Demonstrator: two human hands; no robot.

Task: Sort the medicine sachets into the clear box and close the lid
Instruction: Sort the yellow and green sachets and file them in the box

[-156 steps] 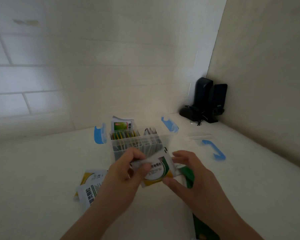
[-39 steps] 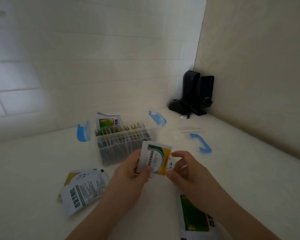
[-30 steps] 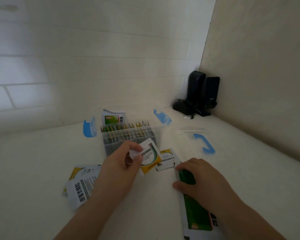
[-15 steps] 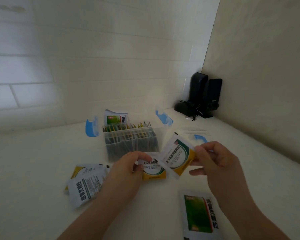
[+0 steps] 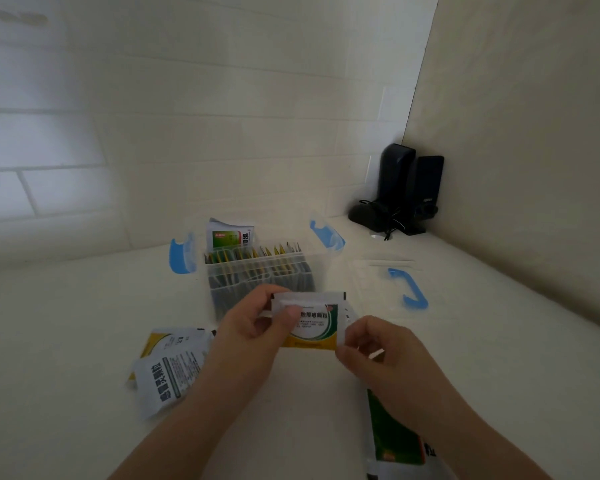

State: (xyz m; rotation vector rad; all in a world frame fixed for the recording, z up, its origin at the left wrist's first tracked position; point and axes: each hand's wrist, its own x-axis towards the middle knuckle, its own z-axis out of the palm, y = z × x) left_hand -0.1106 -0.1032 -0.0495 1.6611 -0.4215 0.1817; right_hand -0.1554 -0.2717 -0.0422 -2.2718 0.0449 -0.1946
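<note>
Just in front of the clear box (image 5: 257,275), both hands hold white sachets with green and yellow print (image 5: 314,327), stacked together. My left hand (image 5: 257,327) pinches their upper left corner and my right hand (image 5: 371,348) pinches the right edge. The box stands open, with many sachets upright in its compartments and a taller green-label sachet (image 5: 230,235) at the back. Its blue latches (image 5: 182,252) stick out at both sides. The clear lid with a blue handle (image 5: 407,287) lies to the right of the box.
A few white sachets (image 5: 168,368) lie on the white table left of my left arm. A large green sachet (image 5: 395,438) lies under my right wrist. Black speakers (image 5: 400,192) stand in the back right corner by the beige wall.
My right hand has brought its sachet left and down onto the one in my left hand. Both hands now hold the stack together.
</note>
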